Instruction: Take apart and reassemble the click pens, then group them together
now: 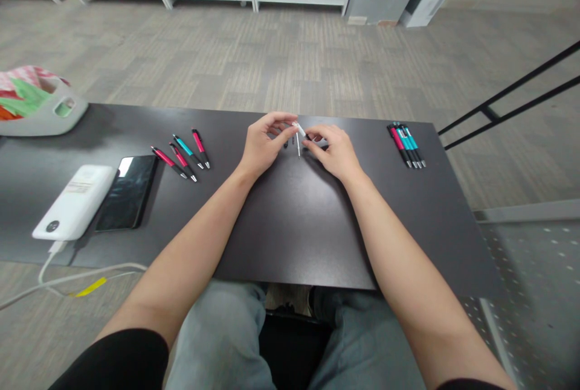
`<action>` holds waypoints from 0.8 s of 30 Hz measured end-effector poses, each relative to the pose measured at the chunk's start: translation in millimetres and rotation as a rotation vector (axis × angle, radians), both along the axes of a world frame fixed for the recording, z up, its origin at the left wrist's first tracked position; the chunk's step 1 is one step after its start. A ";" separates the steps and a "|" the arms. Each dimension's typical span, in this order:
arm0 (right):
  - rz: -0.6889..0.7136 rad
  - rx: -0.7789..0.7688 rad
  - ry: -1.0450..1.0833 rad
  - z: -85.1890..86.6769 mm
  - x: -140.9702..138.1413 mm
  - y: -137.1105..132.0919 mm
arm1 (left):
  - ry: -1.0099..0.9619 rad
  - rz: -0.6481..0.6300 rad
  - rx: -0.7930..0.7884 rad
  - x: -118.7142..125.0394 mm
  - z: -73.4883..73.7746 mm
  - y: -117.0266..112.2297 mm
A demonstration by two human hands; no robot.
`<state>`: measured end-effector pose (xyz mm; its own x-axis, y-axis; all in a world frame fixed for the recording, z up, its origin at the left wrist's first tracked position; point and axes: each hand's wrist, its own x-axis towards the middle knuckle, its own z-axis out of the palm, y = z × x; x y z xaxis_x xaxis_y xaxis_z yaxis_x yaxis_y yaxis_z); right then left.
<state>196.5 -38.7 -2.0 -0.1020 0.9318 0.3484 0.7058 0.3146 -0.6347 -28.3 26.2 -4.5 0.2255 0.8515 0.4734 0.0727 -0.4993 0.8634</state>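
Observation:
Over the far middle of the dark table (pixel 290 221), my left hand (pixel 263 145) pinches the top of a thin white pen refill (pixel 298 139) that points down at the tabletop. My right hand (pixel 333 148) is curled beside it, its fingertips closed on a small dark pen part. A few small dark pen pieces (pixel 286 144) lie on the table between my hands. Left of my hands, several red and teal pens (pixel 183 154) lie spread apart. On the right, a tight bunch of red and teal pens (pixel 406 144) lies near the table's far corner.
A white power bank (pixel 75 201) with a cable and a black phone (pixel 127 191) lie at the table's left. A grey basket (pixel 43 115) with coloured cloth sits at the far left corner. Black rails (pixel 512 100) run past the right edge. Carpet floor lies beyond.

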 end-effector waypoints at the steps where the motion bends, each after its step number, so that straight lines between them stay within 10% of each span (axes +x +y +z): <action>1: 0.000 -0.005 -0.009 0.3 -0.5 -0.8 | -0.007 -0.003 -0.005 0.5 0.1 -0.1; 24: 0.031 -0.026 -0.032 4.0 -4.5 -4.5 | -0.195 -0.223 -0.209 5.7 -2.0 1.8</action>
